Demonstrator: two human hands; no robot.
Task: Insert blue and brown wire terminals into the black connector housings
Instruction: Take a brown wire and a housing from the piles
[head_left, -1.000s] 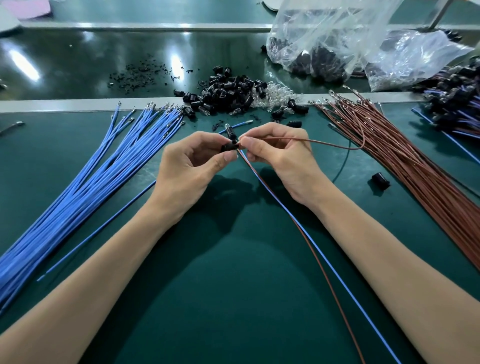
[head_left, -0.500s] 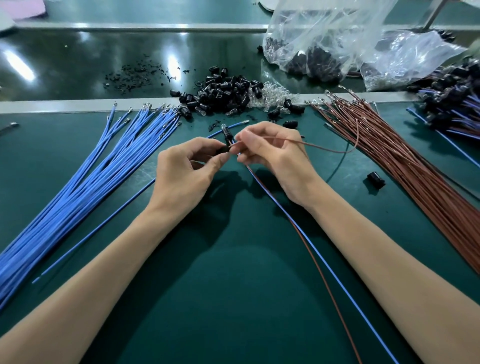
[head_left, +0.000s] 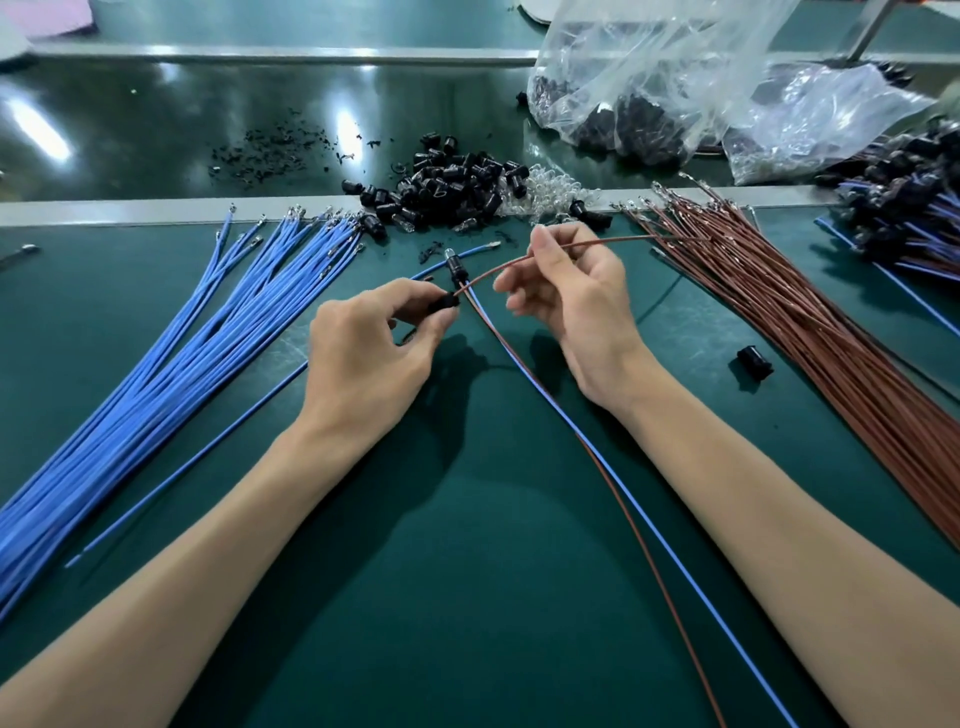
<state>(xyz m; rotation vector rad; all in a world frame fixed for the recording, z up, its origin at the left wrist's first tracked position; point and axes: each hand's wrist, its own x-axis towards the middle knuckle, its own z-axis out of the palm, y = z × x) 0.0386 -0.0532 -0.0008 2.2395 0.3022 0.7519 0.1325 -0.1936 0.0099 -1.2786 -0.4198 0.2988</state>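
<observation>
Head view: two bare hands work close together, not touching, over a green mat (head_left: 467, 597).
Left hand (head_left: 371, 358): thumb and forefinger pinch a black connector housing (head_left: 443, 303); the other fingers are curled under.
Right hand (head_left: 576, 306): fingers are curled lightly round a brown wire (head_left: 498, 268), forefinger raised; which fingers pinch it, I cannot tell.
Wire path: one end meets the held housing, then it arcs up and right through the fingers toward the brown wire bundle (head_left: 831, 343).
Finished piece (head_left: 455, 268): a black housing with a clear bulb tip, just behind the held one; its paired leads (head_left: 589, 446), blue and brown, run toward the lower right.
Blue wire bundle (head_left: 156, 374): fanned at left, with a single blue wire (head_left: 197, 455) beside it.
Housing pile (head_left: 457, 187): at the mat's far edge, with clear bulbs (head_left: 550, 189) next to it.
Lone housing (head_left: 754, 362): on the mat near the brown wire bundle.
</observation>
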